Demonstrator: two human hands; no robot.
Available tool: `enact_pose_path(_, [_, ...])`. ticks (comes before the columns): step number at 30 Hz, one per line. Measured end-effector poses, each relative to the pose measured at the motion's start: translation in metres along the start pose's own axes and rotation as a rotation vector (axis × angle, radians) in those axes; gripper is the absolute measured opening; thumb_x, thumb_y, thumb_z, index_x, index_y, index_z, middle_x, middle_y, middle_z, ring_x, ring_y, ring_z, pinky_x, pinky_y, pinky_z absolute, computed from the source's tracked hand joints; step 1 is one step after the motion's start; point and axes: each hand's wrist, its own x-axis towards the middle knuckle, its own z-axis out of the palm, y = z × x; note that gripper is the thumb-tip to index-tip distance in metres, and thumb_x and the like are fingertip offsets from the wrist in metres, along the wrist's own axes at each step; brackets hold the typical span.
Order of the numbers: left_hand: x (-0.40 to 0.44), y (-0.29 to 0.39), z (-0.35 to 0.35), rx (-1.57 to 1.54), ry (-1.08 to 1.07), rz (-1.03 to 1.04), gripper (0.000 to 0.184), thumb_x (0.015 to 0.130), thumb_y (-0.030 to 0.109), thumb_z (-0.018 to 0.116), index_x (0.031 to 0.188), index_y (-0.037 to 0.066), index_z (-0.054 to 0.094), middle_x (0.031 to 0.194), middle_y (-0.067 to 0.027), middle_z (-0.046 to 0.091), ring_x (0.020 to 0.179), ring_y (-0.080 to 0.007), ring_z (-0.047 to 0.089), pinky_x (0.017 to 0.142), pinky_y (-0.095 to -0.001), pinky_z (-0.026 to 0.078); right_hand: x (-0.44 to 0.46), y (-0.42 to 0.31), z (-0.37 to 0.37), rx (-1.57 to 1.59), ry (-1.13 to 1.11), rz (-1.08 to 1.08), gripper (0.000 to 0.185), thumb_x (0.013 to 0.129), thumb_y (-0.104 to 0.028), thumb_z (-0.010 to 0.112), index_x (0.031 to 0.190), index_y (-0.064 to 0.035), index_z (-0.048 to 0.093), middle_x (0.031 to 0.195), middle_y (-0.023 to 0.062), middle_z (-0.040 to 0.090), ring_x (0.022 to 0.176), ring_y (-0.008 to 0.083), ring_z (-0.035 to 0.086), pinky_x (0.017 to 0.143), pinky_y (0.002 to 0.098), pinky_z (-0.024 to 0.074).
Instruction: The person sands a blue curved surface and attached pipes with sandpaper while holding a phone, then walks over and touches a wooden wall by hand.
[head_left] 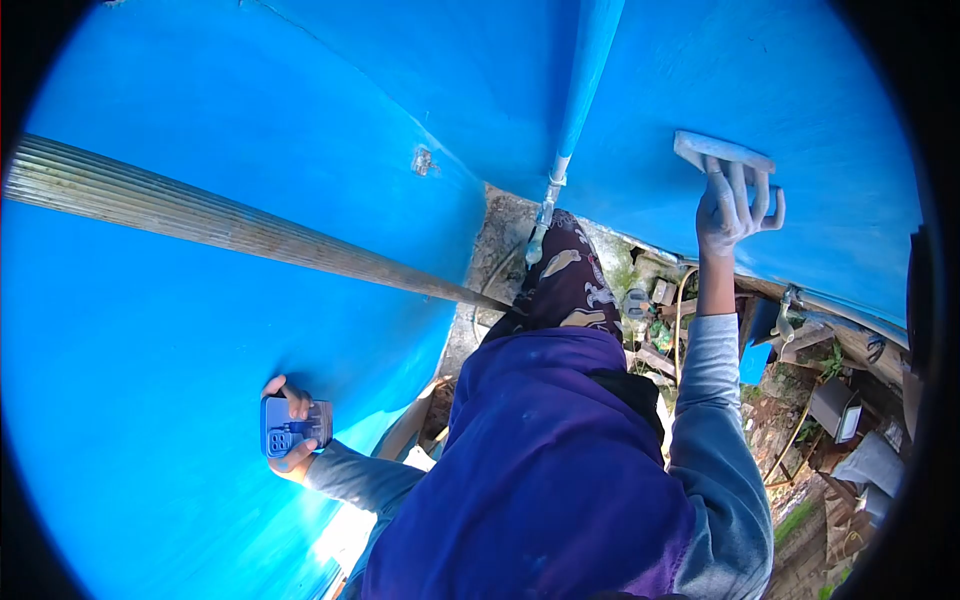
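On the left, my left hand [295, 430] is closed around a blue phone [280, 425] with a camera block on its back, close to the blue wall [180, 350]. To the upper right, my right hand [733, 210], coated in pale dust, grips a flat whitish block [725, 151] by its near side. The block lies against the right-hand blue wall [830, 120]. Some fingers of that hand are bent beside the block.
A ribbed pole [200, 215] crosses from the left edge toward my legs. A blue pipe [585, 90] runs down near the wall corner. Below right are a tap [785, 318], a hose [680, 325], boards and mixed debris on the ground.
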Motion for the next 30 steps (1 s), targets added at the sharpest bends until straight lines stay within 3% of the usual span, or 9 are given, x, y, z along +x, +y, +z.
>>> enact_pose_path(3, [0.002, 0.001, 0.0, -0.009, -0.014, -0.016, 0.095, 0.049, 0.01, 0.075, 0.137, -0.005, 0.042, 0.084, -0.004, 0.045, 0.076, -0.0168, 0.046, 0.07, -0.03, 0.036, -0.062, -0.015, -0.015, -0.026, -0.457, -0.128, 0.024, 0.09, -0.031, 0.065, 0.11, -0.0429, 0.07, 0.118, -0.023, 0.067, 0.12, 0.0042, 0.056, 0.115, 0.0426, 0.0178])
enact_pose_path(6, [0.001, -0.002, 0.0, -0.004, -0.002, -0.011, 0.095, 0.048, 0.01, 0.075, 0.137, -0.004, 0.043, 0.084, -0.0039, 0.045, 0.075, -0.0168, 0.046, 0.072, -0.0306, 0.037, -0.039, 0.005, -0.015, -0.078, -0.417, -0.331, 0.026, 0.092, -0.03, 0.062, 0.113, -0.0438, 0.067, 0.123, -0.0236, 0.064, 0.123, 0.0023, 0.053, 0.116, 0.0424, 0.0161])
enact_pose_path(9, [0.0, 0.0, -0.006, 0.047, -0.031, -0.011, 0.097, 0.047, 0.01, 0.075, 0.138, -0.004, 0.043, 0.084, -0.0036, 0.045, 0.075, -0.0166, 0.046, 0.073, -0.0317, 0.038, 0.029, 0.009, -0.028, -0.085, -0.171, -0.244, 0.025, 0.091, -0.03, 0.062, 0.111, -0.0443, 0.067, 0.132, -0.0234, 0.058, 0.127, 0.0006, 0.05, 0.119, 0.0404, 0.0131])
enact_pose_path(13, [0.002, 0.002, -0.006, 0.079, -0.037, -0.021, 0.098, 0.047, 0.011, 0.074, 0.138, -0.004, 0.043, 0.084, -0.0032, 0.045, 0.074, -0.0165, 0.046, 0.074, -0.0328, 0.038, -0.013, 0.002, -0.011, 0.02, -0.151, -0.163, 0.022, 0.091, -0.028, 0.061, 0.106, -0.0434, 0.068, 0.136, -0.0231, 0.056, 0.126, -0.0012, 0.049, 0.121, 0.0392, 0.0111])
enact_pose_path(15, [0.001, 0.001, -0.009, 0.073, -0.031, -0.025, 0.098, 0.047, 0.012, 0.074, 0.138, -0.004, 0.043, 0.084, -0.0031, 0.045, 0.074, -0.0167, 0.046, 0.074, -0.0329, 0.038, -0.067, 0.012, 0.001, 0.098, -0.672, -0.519, 0.019, 0.092, -0.026, 0.06, 0.099, -0.042, 0.068, 0.132, -0.0226, 0.059, 0.124, -0.0004, 0.052, 0.12, 0.0396, 0.0111])
enact_pose_path(20, [-0.002, -0.001, -0.007, 0.075, -0.013, -0.029, 0.098, 0.047, 0.013, 0.074, 0.138, -0.003, 0.043, 0.084, -0.003, 0.045, 0.075, -0.017, 0.046, 0.074, -0.0329, 0.038, 0.001, 0.014, -0.028, 0.003, -0.327, -0.404, 0.013, 0.091, -0.021, 0.064, 0.095, -0.0309, 0.071, 0.132, -0.0147, 0.062, 0.123, 0.0074, 0.056, 0.116, 0.0428, 0.02])
enact_pose_path(25, [0.001, -0.001, -0.008, 0.054, -0.034, -0.011, 0.097, 0.048, 0.013, 0.075, 0.139, -0.004, 0.042, 0.084, -0.0031, 0.045, 0.075, -0.0161, 0.046, 0.074, -0.0325, 0.038, 0.017, 0.045, -0.034, -0.07, -0.049, -0.062, 0.016, 0.09, -0.024, 0.065, 0.101, -0.0348, 0.072, 0.124, -0.0196, 0.065, 0.124, 0.0101, 0.056, 0.117, 0.0514, 0.0104])
enact_pose_path(28, [0.003, -0.001, -0.006, 0.022, -0.049, -0.001, 0.096, 0.048, 0.011, 0.075, 0.137, -0.005, 0.042, 0.084, -0.0042, 0.045, 0.075, -0.0168, 0.045, 0.072, -0.0314, 0.037, -0.059, 0.052, -0.038, -0.011, -0.741, -0.441, 0.012, 0.087, -0.026, 0.068, 0.095, -0.0353, 0.072, 0.126, -0.0198, 0.064, 0.122, 0.0042, 0.056, 0.12, 0.0442, 0.0124])
enact_pose_path(30, [0.001, 0.001, -0.004, 0.017, -0.013, -0.02, 0.095, 0.048, 0.009, 0.075, 0.136, -0.005, 0.042, 0.085, -0.0051, 0.044, 0.077, -0.0175, 0.044, 0.069, -0.0308, 0.036, -0.057, 0.064, -0.041, -0.01, -0.647, -0.426, 0.011, 0.088, -0.027, 0.068, 0.094, -0.0352, 0.071, 0.126, -0.0197, 0.064, 0.121, 0.0025, 0.055, 0.12, 0.0423, 0.0118])
